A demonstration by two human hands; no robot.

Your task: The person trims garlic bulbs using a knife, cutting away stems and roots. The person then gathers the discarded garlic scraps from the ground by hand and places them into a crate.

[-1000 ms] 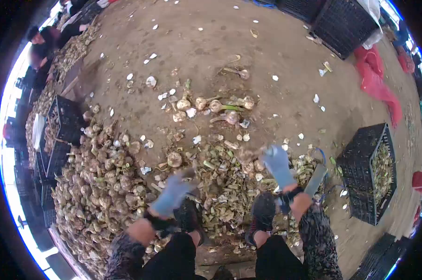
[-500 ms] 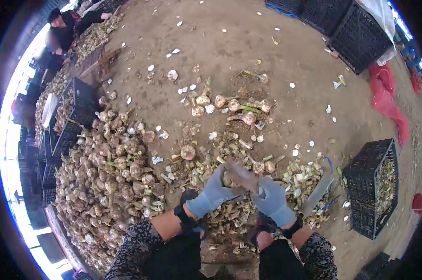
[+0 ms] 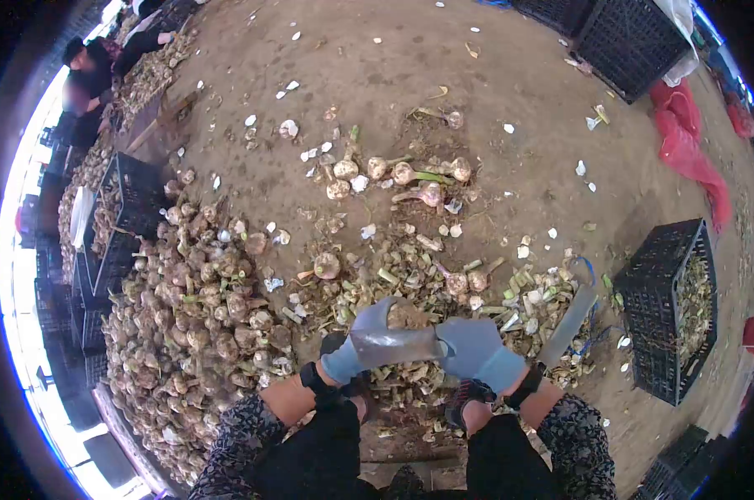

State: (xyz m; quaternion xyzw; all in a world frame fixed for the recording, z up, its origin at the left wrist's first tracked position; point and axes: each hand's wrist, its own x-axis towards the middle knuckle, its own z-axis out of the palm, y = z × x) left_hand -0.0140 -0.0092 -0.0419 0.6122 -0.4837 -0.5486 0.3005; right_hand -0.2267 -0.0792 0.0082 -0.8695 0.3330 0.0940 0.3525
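My left hand, in a grey-blue glove, is closed around a garlic bulb, which shows between the fingers and the other hand. My right hand, gloved alike, grips a knife whose broad metal blade points left, across the front of my left hand and just below the bulb. The knife's handle is hidden in the glove. Whether the blade touches the bulb I cannot tell. Below and around both hands lie cut garlic stems. A flat grey strip lies right of my right wrist.
A large heap of garlic bulbs rises at left, beside black crates. Loose bulbs with stems lie ahead. A black crate of trimmings stands at right, a red net bag beyond it. A person sits far left.
The knife has swung from a slant over the bulb to nearly level, lower and across my left hand. Both hands stay close together. The whole view has shifted slightly.
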